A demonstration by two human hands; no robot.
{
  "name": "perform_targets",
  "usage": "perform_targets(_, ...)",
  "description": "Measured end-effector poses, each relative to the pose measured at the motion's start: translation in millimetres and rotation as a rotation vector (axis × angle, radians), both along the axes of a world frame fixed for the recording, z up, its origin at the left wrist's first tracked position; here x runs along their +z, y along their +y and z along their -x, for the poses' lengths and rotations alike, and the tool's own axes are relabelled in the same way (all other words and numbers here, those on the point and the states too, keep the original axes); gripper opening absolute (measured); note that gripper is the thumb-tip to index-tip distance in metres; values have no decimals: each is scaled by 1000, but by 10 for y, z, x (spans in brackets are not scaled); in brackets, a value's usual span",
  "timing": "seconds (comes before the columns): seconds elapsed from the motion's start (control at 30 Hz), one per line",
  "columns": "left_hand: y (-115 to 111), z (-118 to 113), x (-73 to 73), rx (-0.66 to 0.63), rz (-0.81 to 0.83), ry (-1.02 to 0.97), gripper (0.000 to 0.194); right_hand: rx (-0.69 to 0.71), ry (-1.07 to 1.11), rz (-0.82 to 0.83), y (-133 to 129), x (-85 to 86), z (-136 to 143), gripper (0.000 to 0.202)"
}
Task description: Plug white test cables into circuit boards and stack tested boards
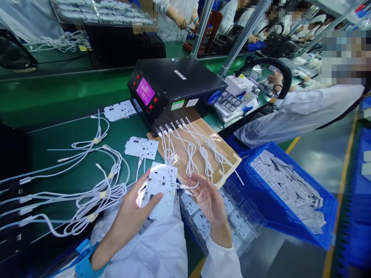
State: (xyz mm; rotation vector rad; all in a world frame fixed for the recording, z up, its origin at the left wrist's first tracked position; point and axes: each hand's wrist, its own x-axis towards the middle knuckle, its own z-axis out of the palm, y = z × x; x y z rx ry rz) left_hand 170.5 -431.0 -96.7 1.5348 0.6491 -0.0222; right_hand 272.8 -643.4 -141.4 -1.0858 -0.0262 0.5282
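Facing the black box (185,79), I had a tan panel (181,164) just in front of it, white cables (205,156) trailing from the box across it. Nearer me than the box, my left hand (135,204) held a circuit board (165,179), thumb on its face. My right hand (207,200), fingers loosely curled, was beside its plug (180,186); whether it gripped the cord, I could not tell.

The left hand's (135,206) fingers are disappearing behind the white circuit board (162,185). The right hand (208,199) is covering part of the clear tray (256,222). Toward the left, white cables (117,189) are running out of view, and the edge is cropping a black object (14,50). Lettering on the pink screen (145,91) is appearing too small to read. At right, blocky blur is hiding a co-worker's (304,112) head.
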Motion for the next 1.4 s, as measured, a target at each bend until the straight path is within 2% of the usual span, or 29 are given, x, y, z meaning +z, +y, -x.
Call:
perform_targets(0.1,-15,-1,-10,3,-8,-23,85,-65,45,183,1,-16,-8,37)
perform_targets(0.17,-21,9,-39,10,-26,-32,83,-61,37,295,-4,-50,-7,42)
perform_targets(0.27,-23,35,-104,10,-48,-41,82,-56,-62,471,-31,-107,10,46)
perform_targets(0.43,-44,69,-163,25,-40,7,85,-393,-389,881,17,-139,136,42)
perform_targets(0.63,-72,53,-161,-36,-27,37,74,-547,-729,1072,339,-1,253,22)
perform_targets(0.7,-82,44,-167,-43,14,12,72,-519,-897,1055,415,79,208,16)
perform_targets(0.73,-87,40,-172,-52,47,-3,71,-458,-978,1000,439,119,176,17)
perform_targets(0.87,-98,43,-206,-107,126,-63,66,-54,-1195,713,471,214,62,33)
perform_targets(0.93,-101,55,-226,-117,116,-70,66,55,-1221,663,476,208,37,32)
perform_targets(1.13,-121,64,-239,-117,148,-73,66,21,-1170,593,483,167,24,21)
perform_targets(1.4,-123,24,-184,-130,148,-47,63,87,-1232,638,448,233,-27,20)
